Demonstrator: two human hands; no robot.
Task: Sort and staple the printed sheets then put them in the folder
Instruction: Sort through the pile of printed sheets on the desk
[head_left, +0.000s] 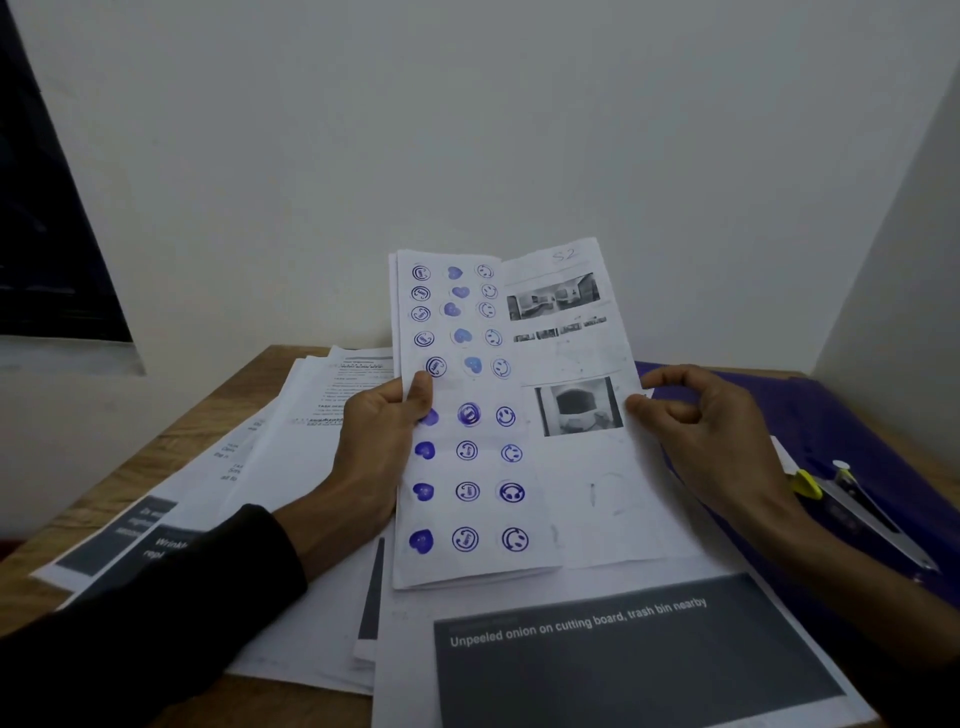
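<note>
So the only container-ish thing on view is a purple folder, laid open flat on the right side of the wooden table. A metal clip bar is fixed along its inside, with a small yellow tab just beside the bar's upper end. Whether any sheets are already filed in it can't be told, since the loose paper covers its left part.

Writing next. A stamped sheet is held up tilted over the table, covered in rows of blue ink stamps: hearts, smiley faces and round seal marks. Behind it, fanned out to the right, a photo sheet is seen with "S2" handwritten at the top and a few greyscale photos printed on it. Lower down on the table, a dark-banner sheet can be read: "Unpeeled onion on cutting board, trash bin nearby". More printed sheets are spread in a messy pile on the left; their text is too blurred to read, apart from a fragment like "Wrink".

Hands: the left hand, in a black sleeve, is wrapped round the left edge of the stamped sheet, thumb pressed on the front. The right hand is curled, with the right edge of the photo sheet pinched between thumb and fingertips.
</note>
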